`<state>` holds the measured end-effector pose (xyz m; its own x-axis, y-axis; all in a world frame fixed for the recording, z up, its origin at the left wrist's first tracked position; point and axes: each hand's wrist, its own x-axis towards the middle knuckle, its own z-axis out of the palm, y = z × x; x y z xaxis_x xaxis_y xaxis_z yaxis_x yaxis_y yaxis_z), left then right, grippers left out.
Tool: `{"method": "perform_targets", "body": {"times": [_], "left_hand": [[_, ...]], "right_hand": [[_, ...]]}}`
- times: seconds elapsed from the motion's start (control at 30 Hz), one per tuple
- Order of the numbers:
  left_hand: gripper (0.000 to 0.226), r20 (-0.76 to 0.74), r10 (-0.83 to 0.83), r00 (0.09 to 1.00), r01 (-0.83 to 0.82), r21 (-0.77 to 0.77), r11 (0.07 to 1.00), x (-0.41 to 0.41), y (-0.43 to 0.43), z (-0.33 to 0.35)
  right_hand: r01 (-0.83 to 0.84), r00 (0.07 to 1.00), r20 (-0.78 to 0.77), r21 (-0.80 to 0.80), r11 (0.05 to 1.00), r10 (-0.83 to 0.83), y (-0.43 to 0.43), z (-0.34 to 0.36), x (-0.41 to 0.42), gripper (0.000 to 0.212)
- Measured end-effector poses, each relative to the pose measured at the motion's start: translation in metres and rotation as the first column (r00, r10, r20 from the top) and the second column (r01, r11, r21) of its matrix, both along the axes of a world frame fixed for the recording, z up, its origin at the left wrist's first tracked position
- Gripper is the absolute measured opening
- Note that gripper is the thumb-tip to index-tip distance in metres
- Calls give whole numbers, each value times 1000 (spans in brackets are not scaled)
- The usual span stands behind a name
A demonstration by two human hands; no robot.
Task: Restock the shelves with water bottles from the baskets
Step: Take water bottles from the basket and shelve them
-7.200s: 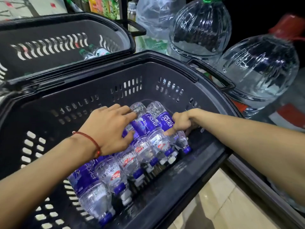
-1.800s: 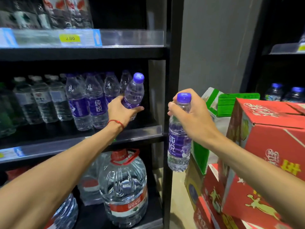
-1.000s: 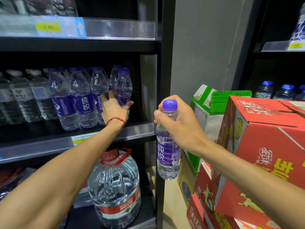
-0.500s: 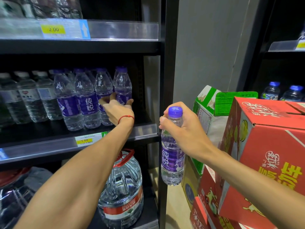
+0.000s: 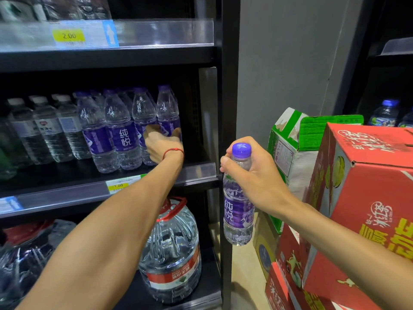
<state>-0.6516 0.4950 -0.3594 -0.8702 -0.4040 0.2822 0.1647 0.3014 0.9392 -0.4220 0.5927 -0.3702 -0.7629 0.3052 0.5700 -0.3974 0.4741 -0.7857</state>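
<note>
Two bottles are in play. The shelved bottle (image 5: 167, 108) could topple into its neighbours (image 5: 121, 135) if the left hand (image 5: 162, 147) releases it off balance. Its fingers (image 5: 149, 128) curl round that bottle's label on the shelf (image 5: 196, 173); the right hand (image 5: 254, 175) clasps a second bottle (image 5: 238, 218) by the neck, beside the shelf.

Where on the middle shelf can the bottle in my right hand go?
Free: bare shelf between the end purple bottle, gripped by the left hand, and the black upright; also the front strip behind the price rail. Crowded leftward: white-capped bottles.
</note>
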Motion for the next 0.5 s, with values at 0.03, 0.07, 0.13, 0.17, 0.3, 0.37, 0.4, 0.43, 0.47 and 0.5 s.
{"method": "perform_targets", "body": {"times": [0.03,0.07,0.13,0.17,0.3,0.37,0.4,0.43,0.47,0.5], "left_hand": [[49,-1,1,1000,-1,-8,1000,0,0,0],[49,-4,-1,1000,1,-11,1000,0,1,0],[48,-6,-21,1000,21,-18,1000,0,0,1],[49,5,-30,1000,31,-33,999,0,-2,-1],[48,-25,-90,996,86,-133,987,3,-24,-7],[38,-129,-187,974,152,-238,959,12,-48,-8],[32,-163,-247,955,187,-314,931,18,-62,-8],[29,-177,-306,935,215,-403,890,26,-78,-6],[27,-172,-360,917,235,-495,837,35,-96,-3],[26,-155,-405,901,247,-583,774,45,-113,1]], "right_hand": [[-4,1000,-2,0,1000,4,0,0,0,12],[-8,1000,-2,-2,1000,8,-1,0,0,12],[-17,1000,-4,-7,1000,17,-2,0,1,12],[-19,1000,-7,-11,1000,19,-3,0,0,12],[-36,999,-33,-2,999,36,-10,2,-2,12],[-56,997,-56,3,998,57,-17,7,-6,12],[-70,995,-70,5,998,70,-21,9,-8,12],[-84,993,-85,4,996,84,-25,11,-11,12],[-99,990,-99,1,995,99,-30,13,-13,11],[-116,987,-109,1,993,115,-36,15,-17,11]]}}
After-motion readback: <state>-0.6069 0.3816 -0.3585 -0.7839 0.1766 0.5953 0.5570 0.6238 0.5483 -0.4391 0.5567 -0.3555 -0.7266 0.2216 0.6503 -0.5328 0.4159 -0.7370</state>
